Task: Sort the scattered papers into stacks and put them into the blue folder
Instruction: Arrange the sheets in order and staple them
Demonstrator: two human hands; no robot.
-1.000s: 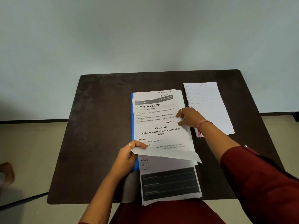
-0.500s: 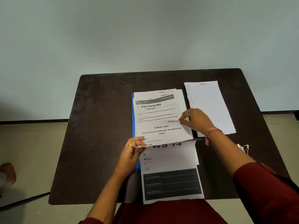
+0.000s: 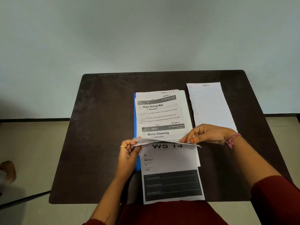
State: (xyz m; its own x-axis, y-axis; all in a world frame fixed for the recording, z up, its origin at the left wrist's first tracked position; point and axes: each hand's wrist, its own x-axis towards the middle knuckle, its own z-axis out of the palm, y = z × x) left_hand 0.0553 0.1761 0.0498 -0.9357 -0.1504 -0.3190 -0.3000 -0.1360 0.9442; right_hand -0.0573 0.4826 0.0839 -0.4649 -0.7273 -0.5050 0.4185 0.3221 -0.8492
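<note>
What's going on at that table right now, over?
Left hand and right hand pinch one lifted sheet. Printed stack atop blue folder. Lined sheet apart. Nothing blocking.

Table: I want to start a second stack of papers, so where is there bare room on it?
The table is bare left of the blue folder, out to its left edge, and along the back. A narrow strip separates the printed stack from the lined sheet. The middle front is crowded: both the left hand and the right hand hold a sheet there.
</note>
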